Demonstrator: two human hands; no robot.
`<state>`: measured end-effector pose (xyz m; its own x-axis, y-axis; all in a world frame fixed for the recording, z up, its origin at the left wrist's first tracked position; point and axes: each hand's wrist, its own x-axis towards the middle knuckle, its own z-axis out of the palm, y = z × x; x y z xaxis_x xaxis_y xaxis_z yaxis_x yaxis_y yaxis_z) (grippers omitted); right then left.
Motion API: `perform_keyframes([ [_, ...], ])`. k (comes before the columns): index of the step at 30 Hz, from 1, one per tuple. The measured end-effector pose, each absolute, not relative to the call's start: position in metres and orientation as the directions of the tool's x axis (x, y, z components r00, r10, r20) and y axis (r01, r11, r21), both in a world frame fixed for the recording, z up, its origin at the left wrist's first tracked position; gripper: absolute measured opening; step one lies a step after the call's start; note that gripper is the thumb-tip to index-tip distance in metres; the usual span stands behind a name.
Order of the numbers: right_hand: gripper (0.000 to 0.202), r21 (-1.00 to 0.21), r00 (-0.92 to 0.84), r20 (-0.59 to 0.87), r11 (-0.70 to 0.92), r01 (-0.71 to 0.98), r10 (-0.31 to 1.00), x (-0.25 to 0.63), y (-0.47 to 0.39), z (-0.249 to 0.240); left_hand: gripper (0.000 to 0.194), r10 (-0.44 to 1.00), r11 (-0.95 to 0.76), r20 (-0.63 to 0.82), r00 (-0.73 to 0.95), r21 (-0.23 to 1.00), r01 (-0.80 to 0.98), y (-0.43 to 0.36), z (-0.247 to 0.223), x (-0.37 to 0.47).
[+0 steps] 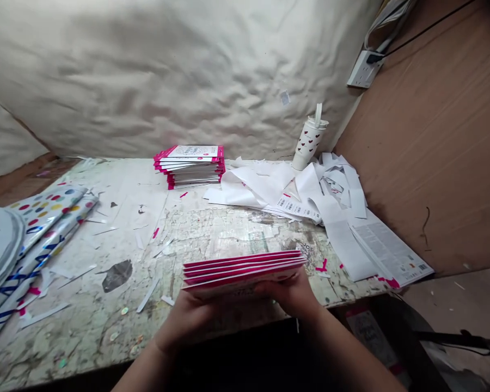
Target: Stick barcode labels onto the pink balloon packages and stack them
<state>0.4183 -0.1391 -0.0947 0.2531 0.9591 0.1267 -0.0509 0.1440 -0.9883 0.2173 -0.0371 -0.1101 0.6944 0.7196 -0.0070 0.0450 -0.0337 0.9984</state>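
Note:
Near the front edge of the table, both my hands grip a small stack of flat pink-and-white printed packs (243, 272), tilted with their pink edges fanned upward. My left hand (191, 316) is closed round the left end, its fingers mostly hidden underneath. At the right end, my right hand (288, 296) is closed with the thumb lying over the near face. Farther back stands a taller pile of similar pink-and-white packs (194, 166), its layers slightly uneven.
A worn, paint-flaked table (216, 228) carries paper scraps. White paper strips (269, 188) and a printed sheet (387, 250) lie right, beside a white tumbler with hearts (308, 141). Polka-dot wrapping (53, 218) is left. A power socket (365, 69) hangs on the brown side wall.

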Motion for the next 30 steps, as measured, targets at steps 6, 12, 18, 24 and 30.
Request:
perform_keyframes([
  [6, 0.042, -0.914, 0.105, -0.044, -0.082, 0.396, 0.993, 0.462, -0.047, -0.083, 0.036, 0.935, 0.292, -0.256, 0.244, 0.949, -0.123, -0.026, -0.108, 0.18],
  [12, 0.041, -0.627, 0.237, -0.081, -0.234, 0.743, 0.968, 0.493, 0.06, -0.096, 0.041, 0.954, 0.288, -0.298, 0.012, 0.909, -0.302, -0.028, -0.09, 0.157],
  [18, 0.04, -0.453, 0.01, -0.003, -0.01, 0.892, 1.0, 0.51, 0.065, -0.116, 0.056, 0.921, 0.279, -0.323, -0.218, 0.937, -0.211, -0.025, -0.079, 0.126],
  [24, 0.029, -0.43, -0.016, 0.019, 0.023, 0.902, 1.0, 0.516, 0.063, -0.125, 0.061, 0.956, 0.155, -0.198, -0.218, 0.967, -0.2, -0.026, -0.072, 0.125],
  [30, 0.027, -0.509, 0.016, 0.018, -0.005, 0.861, 1.0, 0.529, 0.068, -0.123, 0.052, 0.956, 0.187, -0.231, -0.179, 0.955, -0.23, -0.03, -0.079, 0.12],
])
